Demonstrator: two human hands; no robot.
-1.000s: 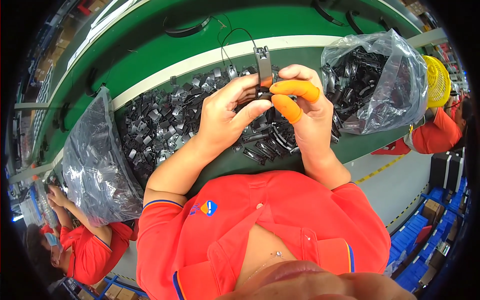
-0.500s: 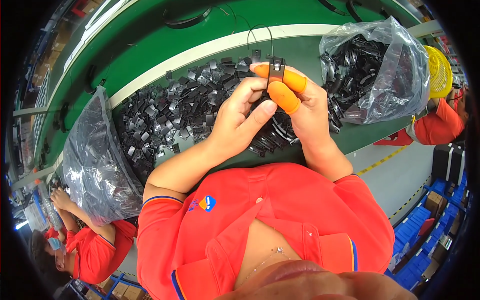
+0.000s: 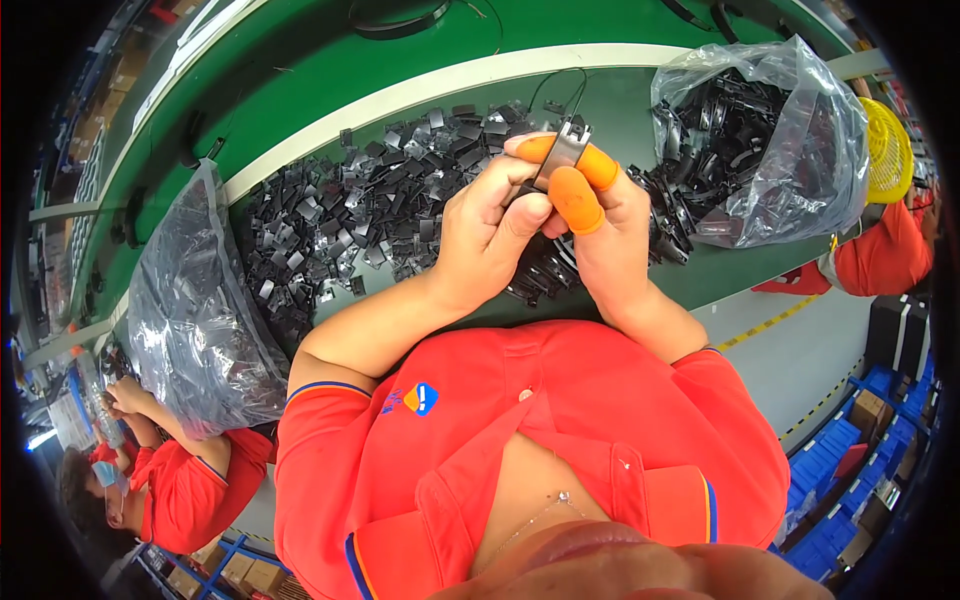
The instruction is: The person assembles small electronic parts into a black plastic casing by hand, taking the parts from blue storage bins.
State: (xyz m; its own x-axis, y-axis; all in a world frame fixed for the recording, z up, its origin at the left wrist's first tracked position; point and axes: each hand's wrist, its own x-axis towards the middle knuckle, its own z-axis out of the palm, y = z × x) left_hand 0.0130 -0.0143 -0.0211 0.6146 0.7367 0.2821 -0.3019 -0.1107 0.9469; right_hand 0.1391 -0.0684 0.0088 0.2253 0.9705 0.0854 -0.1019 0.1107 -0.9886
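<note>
head view: over a red shirt [image 3: 520,365], both bare hands are closed on one dark curved part [image 3: 563,155], raised above the table [image 3: 712,278]. the right hand [image 3: 612,220], orange covers on thumb and finger, pinches its upper portion; the left hand [image 3: 480,230] grips the lower end. a thin black wire [image 3: 545,82] loops above it. beyond lie many small black pieces [image 3: 350,200], between two clear plastic bags [image 3: 205,310].
</note>
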